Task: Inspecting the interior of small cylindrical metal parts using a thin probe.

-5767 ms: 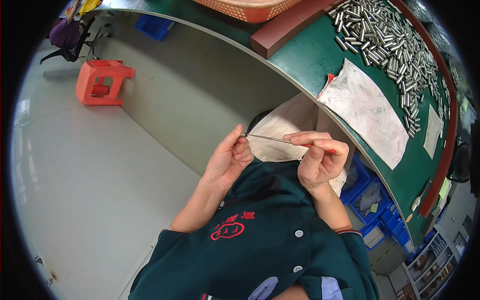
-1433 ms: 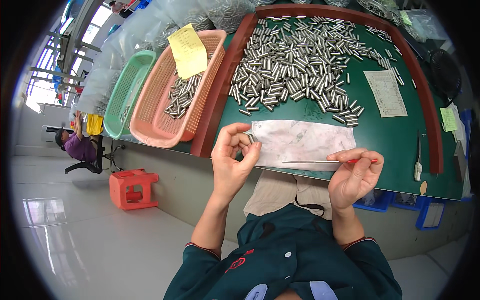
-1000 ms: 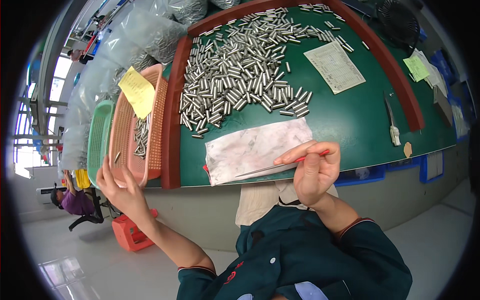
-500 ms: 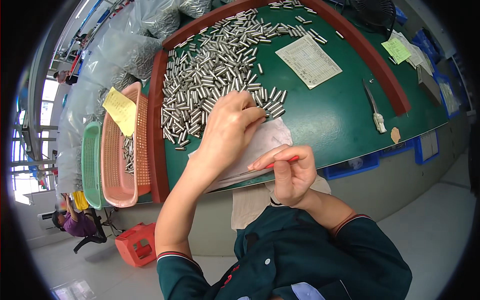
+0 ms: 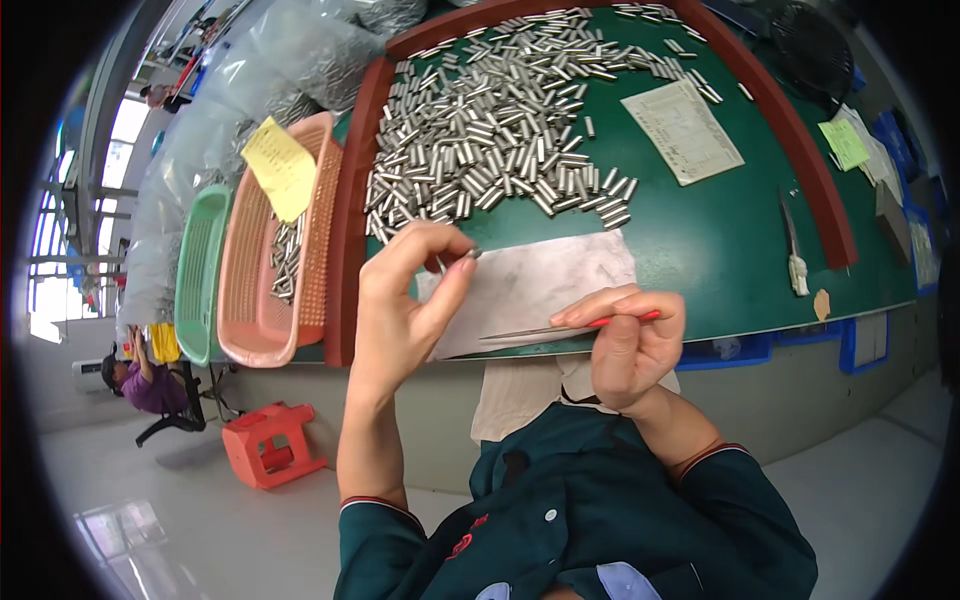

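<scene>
Baskets: a green one (image 5: 205, 270) and a pink one (image 5: 316, 270) are set side by side, left of the left rail (image 5: 350, 220); cylinders lie in the pink one, partly under a note (image 5: 278, 168).
Left hand (image 5: 388, 310): a cylinder (image 5: 474, 253) is pinched between thumb and index finger over the cloth's left end; its end is exposed, probably for a clear view.
Pile (image 5: 490, 130): loose cylinders are spread behind the cloth; they are fenced by rails, likely against rolling.
Cloth (image 5: 540, 280): it is laid at the table's (image 5: 700, 250) front edge, perhaps as padding.
Right hand (image 5: 640, 345): a pick (image 5: 520, 333) is pinched by its red handle, thumb against fingers; its shaft is pointed left, apart from the cylinder; tip contact with the cloth cannot be told.
Right side: sideways room is given by green surface below the paper (image 5: 683, 130); it is bounded by the right rail (image 5: 810, 180).
</scene>
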`<state>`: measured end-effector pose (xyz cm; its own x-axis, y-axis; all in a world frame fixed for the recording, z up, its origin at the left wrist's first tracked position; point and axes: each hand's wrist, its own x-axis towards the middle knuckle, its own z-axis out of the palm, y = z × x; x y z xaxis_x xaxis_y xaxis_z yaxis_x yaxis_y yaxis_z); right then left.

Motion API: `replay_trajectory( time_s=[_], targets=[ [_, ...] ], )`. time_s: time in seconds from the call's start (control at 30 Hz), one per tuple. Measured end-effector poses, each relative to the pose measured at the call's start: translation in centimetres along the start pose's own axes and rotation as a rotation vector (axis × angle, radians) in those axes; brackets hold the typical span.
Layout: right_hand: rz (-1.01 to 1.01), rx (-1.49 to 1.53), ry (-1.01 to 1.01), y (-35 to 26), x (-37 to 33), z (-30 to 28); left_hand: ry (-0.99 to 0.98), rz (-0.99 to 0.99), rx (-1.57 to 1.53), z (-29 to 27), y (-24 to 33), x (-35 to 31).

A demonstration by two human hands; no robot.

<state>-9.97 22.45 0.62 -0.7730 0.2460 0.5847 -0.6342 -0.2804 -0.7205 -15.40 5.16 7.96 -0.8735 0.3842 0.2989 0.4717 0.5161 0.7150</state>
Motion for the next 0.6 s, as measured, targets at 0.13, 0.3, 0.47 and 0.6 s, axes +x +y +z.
replay_trajectory(
  time_s=[0.13,0.3,0.47,0.6],
  targets=[
    [0.000,-0.026,0.025,0.0,-0.2,0.4,0.347,-0.409,-0.780,-1.5,-0.9,-7.8],
    [-0.005,-0.001,0.068,0.4,-0.2,0.3,0.619,-0.583,-1.098,-1.4,-2.2,-13.9],
    [-0.001,-0.082,0.043,0.6,-0.2,0.5,0.733,-0.621,-1.173,-1.3,-3.0,-16.7],
    [-0.010,-0.114,0.053,0.6,-0.2,0.6,0.758,-0.604,-1.187,-1.4,-3.4,-17.2]
  ],
)
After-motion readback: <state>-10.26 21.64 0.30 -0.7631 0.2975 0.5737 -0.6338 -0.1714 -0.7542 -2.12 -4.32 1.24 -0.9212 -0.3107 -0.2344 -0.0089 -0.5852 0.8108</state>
